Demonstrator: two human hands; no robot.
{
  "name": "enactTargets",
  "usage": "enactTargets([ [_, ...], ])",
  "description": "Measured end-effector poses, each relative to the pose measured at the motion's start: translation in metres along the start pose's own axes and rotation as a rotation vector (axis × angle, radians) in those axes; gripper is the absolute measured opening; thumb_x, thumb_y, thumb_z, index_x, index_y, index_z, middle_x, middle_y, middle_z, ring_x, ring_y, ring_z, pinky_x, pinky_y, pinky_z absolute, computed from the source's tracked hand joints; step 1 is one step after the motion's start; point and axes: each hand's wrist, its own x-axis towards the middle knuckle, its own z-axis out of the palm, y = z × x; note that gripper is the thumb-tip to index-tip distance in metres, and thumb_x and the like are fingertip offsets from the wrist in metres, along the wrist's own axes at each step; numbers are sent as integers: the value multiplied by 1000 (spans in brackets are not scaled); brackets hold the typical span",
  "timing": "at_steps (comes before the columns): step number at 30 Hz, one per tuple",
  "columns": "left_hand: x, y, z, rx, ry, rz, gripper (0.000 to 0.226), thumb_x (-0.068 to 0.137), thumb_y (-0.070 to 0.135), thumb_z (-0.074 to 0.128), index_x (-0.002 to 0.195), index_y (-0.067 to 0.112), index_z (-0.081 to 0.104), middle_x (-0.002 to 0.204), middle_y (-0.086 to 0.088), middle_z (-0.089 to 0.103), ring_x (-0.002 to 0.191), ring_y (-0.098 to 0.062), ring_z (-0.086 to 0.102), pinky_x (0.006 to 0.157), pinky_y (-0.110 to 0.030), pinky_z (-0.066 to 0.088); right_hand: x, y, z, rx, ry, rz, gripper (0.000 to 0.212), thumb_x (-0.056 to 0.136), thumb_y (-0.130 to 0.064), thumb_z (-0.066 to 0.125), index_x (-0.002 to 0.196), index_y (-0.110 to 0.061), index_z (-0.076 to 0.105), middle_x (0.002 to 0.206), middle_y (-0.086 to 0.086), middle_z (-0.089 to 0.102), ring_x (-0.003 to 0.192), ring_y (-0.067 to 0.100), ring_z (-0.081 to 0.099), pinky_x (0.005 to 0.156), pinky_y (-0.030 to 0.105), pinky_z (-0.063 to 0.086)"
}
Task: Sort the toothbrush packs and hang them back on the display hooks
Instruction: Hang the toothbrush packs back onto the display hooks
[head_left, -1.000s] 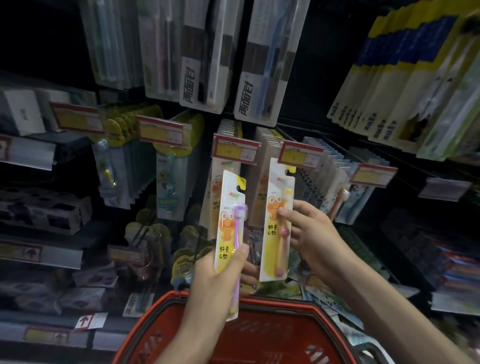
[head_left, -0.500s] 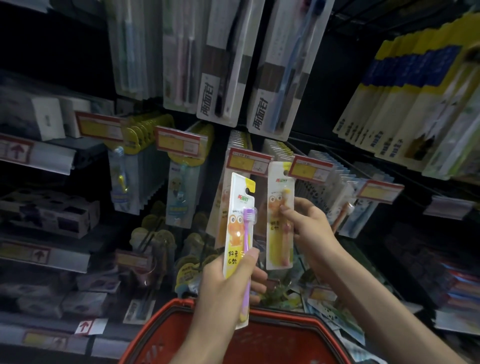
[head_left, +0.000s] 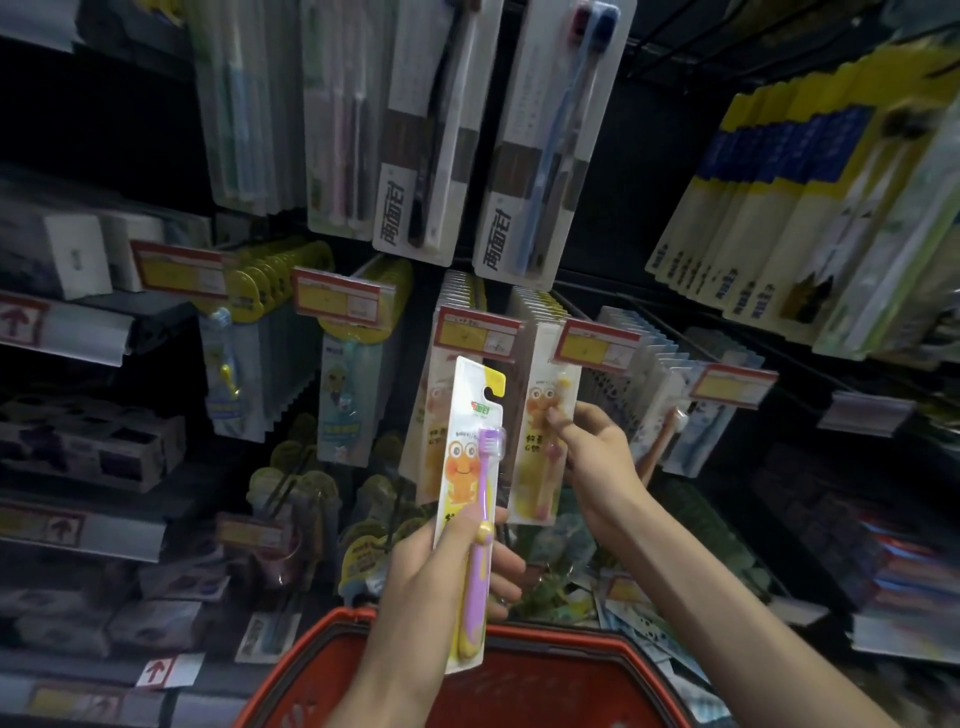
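My left hand (head_left: 441, 577) grips a children's toothbrush pack with a purple brush (head_left: 470, 467), held upright in front of the display. My right hand (head_left: 597, 457) pinches a second pack with a pink brush and an orange cartoon (head_left: 543, 447), pressed up against the row of matching packs (head_left: 535, 312) hanging behind a red and yellow price tag (head_left: 597, 345). Whether that pack sits on the hook cannot be seen. To the left hangs another row of the same kind (head_left: 457, 296) behind its own tag (head_left: 478, 332).
A red shopping basket (head_left: 524, 670) sits below my hands. Blue and yellow children's packs (head_left: 353, 395) hang at left, adult toothbrush packs (head_left: 545, 156) above, yellow and blue packs (head_left: 779, 208) at right. Boxed goods fill the left shelves; loose packs lie on the lower shelf.
My right hand has carried the pink-brush pack up and back against its hanging row. My left hand has risen a little with the purple-brush pack. The view has tilted upward.
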Motion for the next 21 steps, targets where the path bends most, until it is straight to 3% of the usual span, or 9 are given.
enactTargets([
  [5, -3, 2, 4, 10, -57, 15, 38, 106, 25, 46, 104, -4, 70, 81, -26, 76, 64, -32, 68, 63, -40, 57, -1, 8, -6, -109, -31, -1, 16, 106, -22, 58, 114, -19, 72, 110, 5, 79, 108, 26, 74, 101, 47, 58],
  [9, -4, 2, 8, 15, -55, 55, 33, 108, 23, 41, 110, 4, 68, 81, -30, 75, 63, -37, 68, 64, -41, 56, -13, 11, -19, -146, -74, 16, 19, 106, -9, 54, 115, -14, 71, 105, 6, 79, 96, 20, 77, 75, 27, 63],
  [12, -4, -1, 11, 14, -56, 49, 33, 108, 22, 40, 111, 5, 69, 81, -33, 74, 61, -36, 68, 67, -42, 54, -22, 22, -32, -222, -70, 20, 24, 105, -6, 54, 122, -12, 70, 106, 4, 79, 98, 20, 76, 85, 32, 61],
  [16, -3, -6, 14, 77, -57, 40, 30, 107, 23, 47, 111, 9, 73, 83, -29, 76, 64, -34, 72, 62, -39, 60, -44, 32, -48, -196, -76, -1, 24, 103, -4, 59, 118, -15, 73, 108, 5, 79, 99, 17, 76, 83, 29, 59],
  [19, -1, -16, 17, 153, -86, 71, 29, 99, 34, 60, 104, 13, 79, 88, -25, 78, 73, -33, 74, 70, -40, 61, -68, 30, -56, -85, -145, -9, 18, 104, -22, 61, 111, -20, 78, 106, 2, 81, 104, 22, 76, 91, 43, 60],
  [21, 0, -23, 21, 239, -90, 109, 30, 95, 43, 66, 97, 17, 81, 90, -21, 78, 78, -27, 72, 75, -39, 55, -83, 23, -60, 45, -274, 32, 29, 104, -32, 59, 110, -13, 80, 107, 10, 81, 104, 27, 76, 93, 44, 60],
])
